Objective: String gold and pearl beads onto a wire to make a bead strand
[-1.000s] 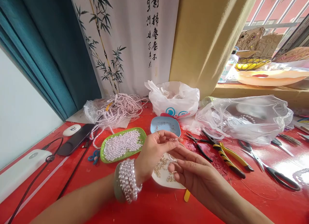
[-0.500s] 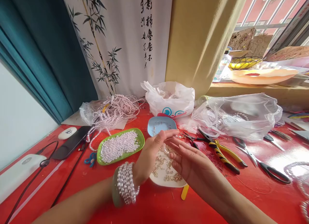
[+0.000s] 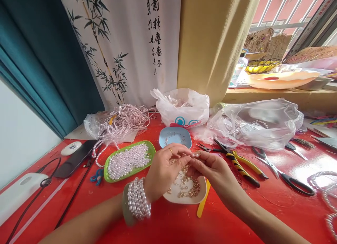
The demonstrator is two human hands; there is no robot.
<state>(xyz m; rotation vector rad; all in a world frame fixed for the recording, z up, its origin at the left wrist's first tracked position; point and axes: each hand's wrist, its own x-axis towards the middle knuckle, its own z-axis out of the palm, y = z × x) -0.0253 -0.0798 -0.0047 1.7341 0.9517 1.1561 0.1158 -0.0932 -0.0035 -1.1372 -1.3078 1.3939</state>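
Observation:
My left hand (image 3: 163, 170), with pearl bracelets (image 3: 139, 198) and a pale green bangle (image 3: 126, 206) at the wrist, is closed in a pinch. Opposite it, the fingers of my right hand (image 3: 214, 172) are closed too. Between the two sets of fingertips show a few small white pearl beads (image 3: 195, 155); any thread through them is too fine to see. Both hands hover over a white dish (image 3: 184, 202) of loose gold beads (image 3: 193, 190), partly covering it. To the left, a green tray (image 3: 106, 175) holds many pearl beads (image 3: 129, 160).
Behind the hands is a blue dish (image 3: 176, 131) with small metal bits. Pliers (image 3: 244, 166) and scissors (image 3: 289, 182) lie right. A yellow stick (image 3: 202, 205) touches the white dish. Plastic bags (image 3: 184, 109) and pearl strands (image 3: 129, 121) line the back. A phone (image 3: 75, 159) lies left.
My fingers were stretched out over the dish; now both hands have closed into pinches that meet at the pearl beads. The view has shifted slightly.

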